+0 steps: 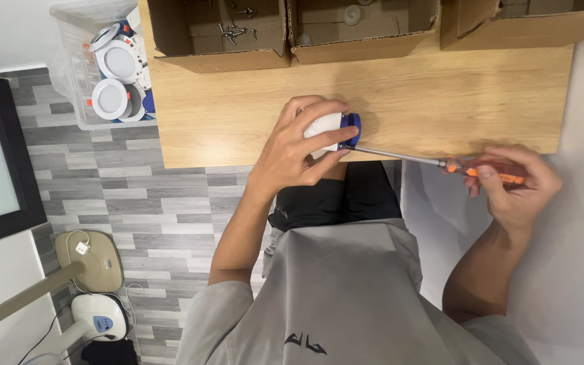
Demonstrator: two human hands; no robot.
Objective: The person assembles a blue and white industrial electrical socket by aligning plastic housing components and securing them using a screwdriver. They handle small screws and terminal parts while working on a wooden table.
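I've got the left hand (299, 145) wrapped over a small round light fitting (332, 130), white body w/ a blue back part, held on its side at the near edge of the wooden worktop (441, 101). Fingers curl across the top, thumb underneath; the grip is closed firmly on it. The right hand (515, 182) is closed round the orange handle of a screwdriver (434, 161), whose metal shaft runs level to the left, tip meeting the blue part low down. Can't see the screw head itself, the fitting hides it.

To do this well, I'd judge: keep the shaft dead in line w/ the screw, push inward while turning, and brace the fitting against the worktop edge so it can't roll. The left-hand fingertips sit close to the tip, so a slip would be a risk there.

Packaging: three brown cardboard boxes along the far side of the worktop, flaps open. The left box (217, 34) holds loose silver screws (232, 30); the middle box (363, 30) has a small round pale part; the right box (528, 20) shows nothing I can make out. Left of the worktop, a clear plastic bin (76, 61) on the grey plank floor holds more round white fittings w/ orange clips. No labels readable from here.
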